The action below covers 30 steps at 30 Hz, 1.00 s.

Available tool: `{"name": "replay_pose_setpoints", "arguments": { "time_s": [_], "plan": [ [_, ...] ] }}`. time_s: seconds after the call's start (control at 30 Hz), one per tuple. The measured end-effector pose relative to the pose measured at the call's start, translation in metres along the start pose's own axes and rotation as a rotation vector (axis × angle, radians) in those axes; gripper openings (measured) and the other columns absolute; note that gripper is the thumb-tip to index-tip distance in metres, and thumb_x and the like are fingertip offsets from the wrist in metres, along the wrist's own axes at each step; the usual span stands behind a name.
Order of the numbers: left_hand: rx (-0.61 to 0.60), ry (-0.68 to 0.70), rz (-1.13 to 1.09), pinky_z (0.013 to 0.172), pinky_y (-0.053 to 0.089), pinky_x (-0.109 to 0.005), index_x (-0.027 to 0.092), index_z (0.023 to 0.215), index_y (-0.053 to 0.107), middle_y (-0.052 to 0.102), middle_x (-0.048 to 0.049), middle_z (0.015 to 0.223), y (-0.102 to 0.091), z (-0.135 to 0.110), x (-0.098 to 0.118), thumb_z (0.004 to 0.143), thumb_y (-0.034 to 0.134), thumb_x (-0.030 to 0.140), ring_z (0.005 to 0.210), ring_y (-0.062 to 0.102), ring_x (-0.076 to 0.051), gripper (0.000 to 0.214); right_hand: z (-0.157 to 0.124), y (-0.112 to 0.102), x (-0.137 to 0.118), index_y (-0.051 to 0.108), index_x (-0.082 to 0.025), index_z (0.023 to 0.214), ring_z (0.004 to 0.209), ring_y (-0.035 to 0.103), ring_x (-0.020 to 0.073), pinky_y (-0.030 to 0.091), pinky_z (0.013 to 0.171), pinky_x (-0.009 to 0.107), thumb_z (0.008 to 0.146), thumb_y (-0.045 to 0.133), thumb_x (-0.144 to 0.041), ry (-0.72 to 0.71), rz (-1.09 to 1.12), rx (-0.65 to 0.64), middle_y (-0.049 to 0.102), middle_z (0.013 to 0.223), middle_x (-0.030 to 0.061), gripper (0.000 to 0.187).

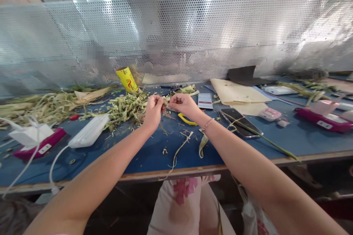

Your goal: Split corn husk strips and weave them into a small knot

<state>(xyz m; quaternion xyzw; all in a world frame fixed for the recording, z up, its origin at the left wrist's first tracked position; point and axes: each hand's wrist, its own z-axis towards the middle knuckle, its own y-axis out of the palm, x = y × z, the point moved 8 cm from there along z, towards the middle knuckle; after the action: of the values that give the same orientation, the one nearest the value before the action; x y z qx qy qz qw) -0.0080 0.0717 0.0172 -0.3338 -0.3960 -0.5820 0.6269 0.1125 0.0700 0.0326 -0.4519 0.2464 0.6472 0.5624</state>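
Above the middle of the blue table, my left hand and my right hand meet with fingertips pinched. Between them is a small pale green piece of dried plant, mostly covered by the fingers. A heap of short, curled dried plant pieces lies just left of my left hand. Under my right wrist, a curved yellow handle rests on the table, partly hidden. Loose strips and scraps lie between my forearms.
A perforated metal screen closes off the back. Around the blue table are a yellow tube, long dried leaves, a white power strip, a phone, tan paper and a magenta power strip.
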Motion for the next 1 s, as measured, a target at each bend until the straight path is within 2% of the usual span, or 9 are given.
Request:
{"name": "replay_pose_setpoints", "arguments": {
  "time_s": [0.3,0.47,0.6,0.77,0.87,1.0],
  "plan": [
    [0.104,-0.132,-0.109,0.043,0.034,-0.019,0.02,0.068,0.041,0.043,0.0051,0.052,-0.001,-0.003,-0.005,0.076,0.052,0.027,0.045,0.043,-0.007,0.016,0.0,0.002,0.003,0.052,-0.015,0.062,0.049,0.039,0.0058,0.031,0.048,0.022,0.06,0.065,-0.033,0.034,-0.046,-0.091,0.047,0.052,-0.0045,0.023],
    [0.103,-0.129,-0.095,0.042,0.034,-0.019,0.019,0.068,0.042,0.044,0.005,0.052,-0.005,0.0,-0.008,0.076,0.054,0.028,0.044,0.042,-0.007,0.017,0.0,0.003,0.005,0.05,-0.015,0.062,0.049,0.041,0.0062,0.032,0.049,0.022,0.064,0.062,-0.032,0.026,-0.083,-0.111,0.049,0.053,-0.004,0.021],
    [0.032,-0.031,-0.03,0.048,0.037,-0.02,0.02,0.069,0.042,0.045,0.0047,0.054,-0.004,0.004,-0.004,0.076,0.054,0.029,0.048,0.045,-0.008,0.016,-0.004,0.003,0.0,0.046,-0.018,0.07,0.05,0.043,0.0081,0.033,0.052,0.022,0.076,0.049,-0.033,0.002,-0.181,-0.041,0.048,0.054,-0.0047,0.016],
    [-0.035,-0.003,0.059,0.049,0.037,-0.022,0.02,0.071,0.041,0.043,0.0057,0.053,0.0,0.002,0.0,0.078,0.052,0.035,0.048,0.045,-0.008,0.019,-0.01,0.002,-0.017,0.045,-0.02,0.069,0.052,0.04,0.0094,0.03,0.055,0.022,0.081,0.041,-0.029,-0.147,-0.437,0.056,0.044,0.053,-0.0046,0.016],
    [-0.049,0.007,0.059,0.05,0.037,-0.022,0.02,0.072,0.04,0.043,0.006,0.054,0.003,0.0,0.005,0.078,0.053,0.036,0.048,0.046,-0.008,0.021,-0.011,0.0,-0.021,0.046,-0.019,0.069,0.052,0.037,0.0092,0.028,0.055,0.022,0.081,0.039,-0.027,-0.196,-0.44,0.096,0.042,0.054,-0.0045,0.016],
    [-0.029,0.012,-0.018,0.05,0.039,-0.021,0.021,0.072,0.039,0.045,0.0054,0.057,0.004,0.0,0.007,0.078,0.053,0.035,0.05,0.047,-0.008,0.021,-0.009,-0.002,-0.022,0.049,-0.019,0.071,0.052,0.035,0.0089,0.027,0.054,0.022,0.082,0.039,-0.029,-0.189,-0.403,0.124,0.039,0.055,-0.0047,0.017]
  ]
}}
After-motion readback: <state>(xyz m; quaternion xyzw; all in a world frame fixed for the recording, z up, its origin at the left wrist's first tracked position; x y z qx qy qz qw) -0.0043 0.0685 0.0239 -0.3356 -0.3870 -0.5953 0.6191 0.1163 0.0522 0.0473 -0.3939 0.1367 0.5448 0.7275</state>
